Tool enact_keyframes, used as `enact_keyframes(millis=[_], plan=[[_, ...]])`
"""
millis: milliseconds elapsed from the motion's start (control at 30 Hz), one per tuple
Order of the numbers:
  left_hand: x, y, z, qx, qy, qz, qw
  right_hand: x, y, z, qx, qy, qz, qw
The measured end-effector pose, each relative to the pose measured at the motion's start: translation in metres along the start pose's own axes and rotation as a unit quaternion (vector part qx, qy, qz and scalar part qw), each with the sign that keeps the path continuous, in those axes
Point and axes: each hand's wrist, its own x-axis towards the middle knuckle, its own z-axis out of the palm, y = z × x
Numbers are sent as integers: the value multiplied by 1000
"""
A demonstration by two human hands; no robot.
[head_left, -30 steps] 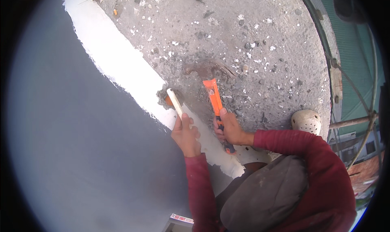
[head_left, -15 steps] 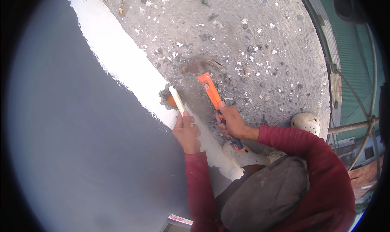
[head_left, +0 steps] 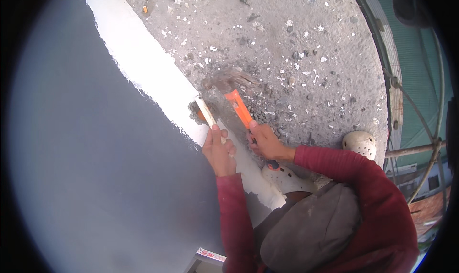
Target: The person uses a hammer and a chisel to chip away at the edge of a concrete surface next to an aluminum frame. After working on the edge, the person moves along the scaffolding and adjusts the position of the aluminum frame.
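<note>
At the edge where the white band (head_left: 143,50) meets rough concrete (head_left: 311,29): left hand (head_left: 220,151) has a slim pale rod (head_left: 206,111) pinched between thumb and fingers. Rod's long axis runs from those fingers up and slightly left in the view; its bare end overlaps the right side of a ragged hole (head_left: 193,111) with something orange (head_left: 200,115) inside. Other end mostly hidden by the hand, can't tell where it points.

Right hand (head_left: 267,141): fingers wrapped round the grip of an orange-handled hammer (head_left: 240,110). Handle lies right of the rod, roughly parallel to it. Hammer head (head_left: 229,80) sits crosswise, blurred, blunt end left, claw right.

Key relation: blunt end is just above and slightly right of the rod's bare end. Gap visible between them; height difference can't be read from one view. Left hand is nearer the hole; right hand is farther out, below loose grey rubble (head_left: 260,113).
</note>
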Motion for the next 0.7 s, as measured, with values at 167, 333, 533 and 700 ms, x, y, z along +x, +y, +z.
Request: enact_keyframes(millis=[167,333,533,700], plan=[[1,-3,-1,17,13,-4,1000,3,-1,-3,84,-26,110,990],[2,-5,-5,17,4,6,1000,0,9,11,-15,18,-3,1000],[4,-8,-9,19,2,14,1000,2,15,8,75,12,101,992],[6,-10,-11,3,-6,5,1000,1,13,3,54,-55,168,983]])
